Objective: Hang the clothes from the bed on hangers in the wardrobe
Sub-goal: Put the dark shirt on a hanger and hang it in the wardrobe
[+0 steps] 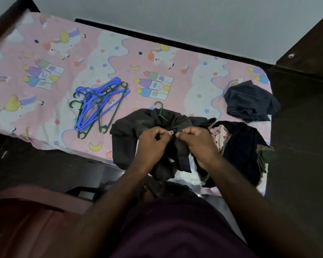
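Maroon top [175, 229] of the person fills the near edge, both forearms reaching fwd to the grey shirt [127, 131], which lies at the near side of the bed [45, 62] w/ a green hanger [159, 107] inside it. Well left of the grey shirt: loose heap of blue + green spare hangers [99, 105]. On the shirt's front, L hand [153, 140] pinches one front edge btwn thumb and forefinger, other fingers curled in. A small pale button [171, 132] sits just btwn the two hands. R hand [196, 140] pinches the opposite edge the same way. Prob buttoning up so the shirt won't slip off. Key relation for the next move: hanger hook pokes out at the shirt's far end, straight ahead of and beyond both hands. The shirt's long axis runs hook-to-hem, roughly toward the body, lower part drooping past the bed's near edge. Hook is about centred on the hands, L hand maybe a touch nearer. Touching the shirt's right side: dark clothes pile [239, 146] w/ a pink striped piece [219, 136] showing. Further right and back, apart from it, a navy garment [250, 101]. Right of all that, dark brown cabinet [302, 108], prob the wardrobe, so the carry would go rightward.
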Motion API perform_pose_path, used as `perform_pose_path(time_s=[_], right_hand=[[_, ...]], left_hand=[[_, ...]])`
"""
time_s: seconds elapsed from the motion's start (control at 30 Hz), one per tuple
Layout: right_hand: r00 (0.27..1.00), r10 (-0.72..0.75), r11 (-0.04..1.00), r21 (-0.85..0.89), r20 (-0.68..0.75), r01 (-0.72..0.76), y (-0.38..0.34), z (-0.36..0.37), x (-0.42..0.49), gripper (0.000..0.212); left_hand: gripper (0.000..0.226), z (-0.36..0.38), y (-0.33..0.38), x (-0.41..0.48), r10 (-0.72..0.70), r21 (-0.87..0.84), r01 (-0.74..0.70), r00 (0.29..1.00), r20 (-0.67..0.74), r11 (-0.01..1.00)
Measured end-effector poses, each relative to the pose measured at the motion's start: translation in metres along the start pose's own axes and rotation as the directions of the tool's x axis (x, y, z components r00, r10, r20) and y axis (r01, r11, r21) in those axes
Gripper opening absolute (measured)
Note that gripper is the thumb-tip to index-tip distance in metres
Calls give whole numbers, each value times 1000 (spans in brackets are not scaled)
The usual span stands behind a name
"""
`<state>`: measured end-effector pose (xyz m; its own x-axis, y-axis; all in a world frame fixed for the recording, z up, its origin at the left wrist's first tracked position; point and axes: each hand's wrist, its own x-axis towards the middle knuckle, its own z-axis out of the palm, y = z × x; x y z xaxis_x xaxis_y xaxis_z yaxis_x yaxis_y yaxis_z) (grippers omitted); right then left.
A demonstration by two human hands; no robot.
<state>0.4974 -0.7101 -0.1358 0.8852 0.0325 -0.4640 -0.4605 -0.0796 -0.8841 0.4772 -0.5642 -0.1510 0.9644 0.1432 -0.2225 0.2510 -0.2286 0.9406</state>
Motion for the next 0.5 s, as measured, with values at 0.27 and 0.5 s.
perform_pose_path(time_s=[0.27, 0.5], right_hand=[[992, -101, 995, 5, 81, 101, -6, 2, -9, 15], [993, -97, 994, -51, 68, 100, -1, 3, -17, 11]], left_hand=[[15, -8, 7, -2, 61, 53, -65, 995, 81, 996], [16, -11, 1, 0, 21, 123, -38, 991, 134, 992]])
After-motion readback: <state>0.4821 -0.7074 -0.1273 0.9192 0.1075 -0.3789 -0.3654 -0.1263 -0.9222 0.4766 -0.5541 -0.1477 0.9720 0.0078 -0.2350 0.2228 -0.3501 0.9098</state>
